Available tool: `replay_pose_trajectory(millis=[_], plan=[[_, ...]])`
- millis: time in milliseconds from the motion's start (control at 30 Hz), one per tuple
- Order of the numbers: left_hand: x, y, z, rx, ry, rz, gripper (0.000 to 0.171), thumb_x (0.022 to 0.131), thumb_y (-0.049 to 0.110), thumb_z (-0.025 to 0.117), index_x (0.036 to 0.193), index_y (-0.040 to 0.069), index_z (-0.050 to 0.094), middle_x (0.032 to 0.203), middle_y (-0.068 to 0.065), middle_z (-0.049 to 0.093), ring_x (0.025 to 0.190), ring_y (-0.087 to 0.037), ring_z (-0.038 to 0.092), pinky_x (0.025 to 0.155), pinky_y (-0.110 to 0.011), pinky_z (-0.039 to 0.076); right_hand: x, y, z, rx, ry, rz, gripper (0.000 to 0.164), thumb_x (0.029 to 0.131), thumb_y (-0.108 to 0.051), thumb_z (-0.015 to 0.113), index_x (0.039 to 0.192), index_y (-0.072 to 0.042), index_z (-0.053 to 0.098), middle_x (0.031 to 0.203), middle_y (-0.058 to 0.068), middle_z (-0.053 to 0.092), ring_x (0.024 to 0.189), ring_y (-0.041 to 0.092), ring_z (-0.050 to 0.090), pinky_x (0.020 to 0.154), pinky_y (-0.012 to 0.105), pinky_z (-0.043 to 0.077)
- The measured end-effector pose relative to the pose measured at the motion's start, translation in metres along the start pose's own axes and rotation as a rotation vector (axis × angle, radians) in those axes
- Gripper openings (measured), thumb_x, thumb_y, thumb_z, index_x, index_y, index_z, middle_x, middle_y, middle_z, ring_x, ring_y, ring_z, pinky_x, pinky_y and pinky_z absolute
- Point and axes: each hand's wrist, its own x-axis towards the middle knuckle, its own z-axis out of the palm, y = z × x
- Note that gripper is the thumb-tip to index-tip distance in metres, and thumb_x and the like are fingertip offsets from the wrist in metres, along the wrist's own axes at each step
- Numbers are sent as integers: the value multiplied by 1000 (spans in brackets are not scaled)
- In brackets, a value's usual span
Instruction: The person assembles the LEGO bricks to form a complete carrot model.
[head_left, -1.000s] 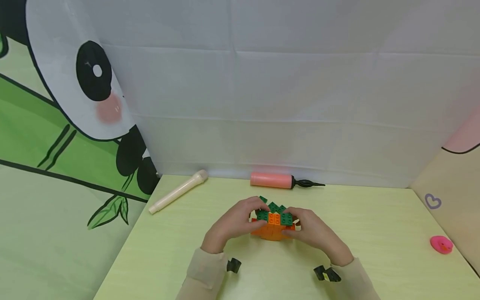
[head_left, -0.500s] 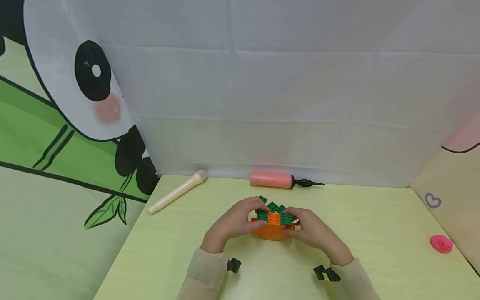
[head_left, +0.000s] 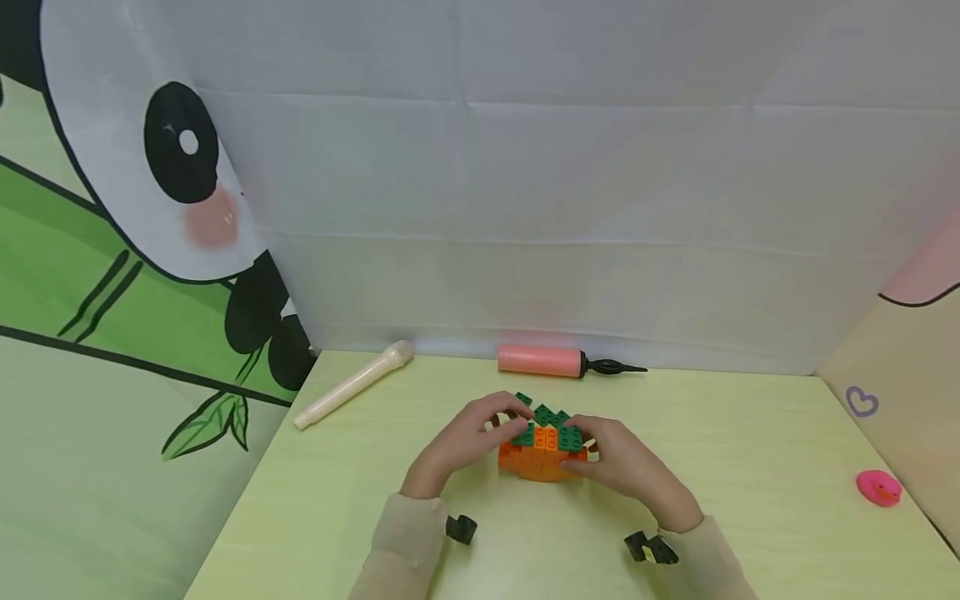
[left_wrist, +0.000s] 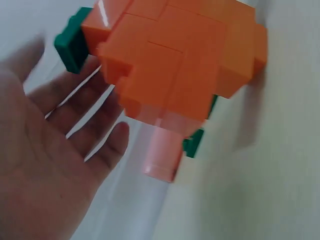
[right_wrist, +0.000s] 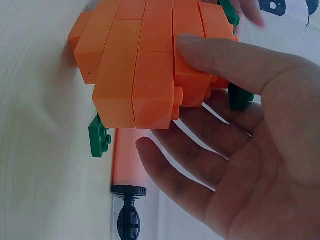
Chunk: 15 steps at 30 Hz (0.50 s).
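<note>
On the table stands a toy-brick build [head_left: 538,464] of orange bricks topped with green ones, between both hands. My left hand [head_left: 465,437] is at its left side, thumb raised off the front. In the left wrist view the left fingers [left_wrist: 95,115] are spread and loosely bent beside the orange bricks [left_wrist: 170,60], the thumb apart from them. My right hand [head_left: 626,458] holds the right side; in the right wrist view its thumb [right_wrist: 220,57] presses the orange front while the fingers reach behind. The build's back is mostly hidden.
Behind the build a pink hand pump [head_left: 538,361] with a black nozzle lies near the back wall. A cream-coloured tube [head_left: 356,386] lies at the back left. A small pink rubber duck [head_left: 879,488] sits near the right edge. Both wrists bear small black devices.
My left hand has loosened its hold: its thumb has lifted from the front of the brick build and the hand has drawn slightly left. The right hand keeps its grip.
</note>
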Motion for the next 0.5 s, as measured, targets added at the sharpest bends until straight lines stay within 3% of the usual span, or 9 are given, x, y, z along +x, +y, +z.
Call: replay_pose_trajectory(millis=[133, 233, 333, 500], plan=[[2, -14, 5, -33, 121, -95, 38, 115, 31, 41, 130, 8, 67, 129, -8, 67, 121, -25, 60, 107, -49, 45, 0, -1, 0, 1, 1, 21, 38, 91, -19, 84, 123, -7, 69, 110, -1, 72, 97, 22, 67, 85, 50, 58], [2, -27, 10, 43, 152, -155, 36, 114, 21, 42, 139, 5, 62, 139, -8, 63, 131, -29, 56, 112, -51, 41, 0, -1, 0, -9, 0, 24, 39, 91, -19, 84, 124, -6, 68, 111, 0, 72, 98, 22, 67, 85, 49, 58], [1, -37, 15, 137, 113, -194, 39, 112, 12, 42, 148, 9, 57, 150, -6, 56, 141, -29, 49, 117, -50, 36, 0, 0, 1, -26, 3, 12, 39, 91, -19, 84, 124, -6, 68, 111, 0, 72, 97, 21, 67, 84, 46, 58], [-3, -43, 22, 222, 16, -188, 47, 111, 6, 41, 157, 14, 49, 160, -4, 46, 149, -29, 38, 120, -52, 29, 0, 1, 1, -13, 4, -11, 38, 91, -18, 83, 124, -6, 68, 109, -1, 72, 97, 22, 68, 84, 48, 59]])
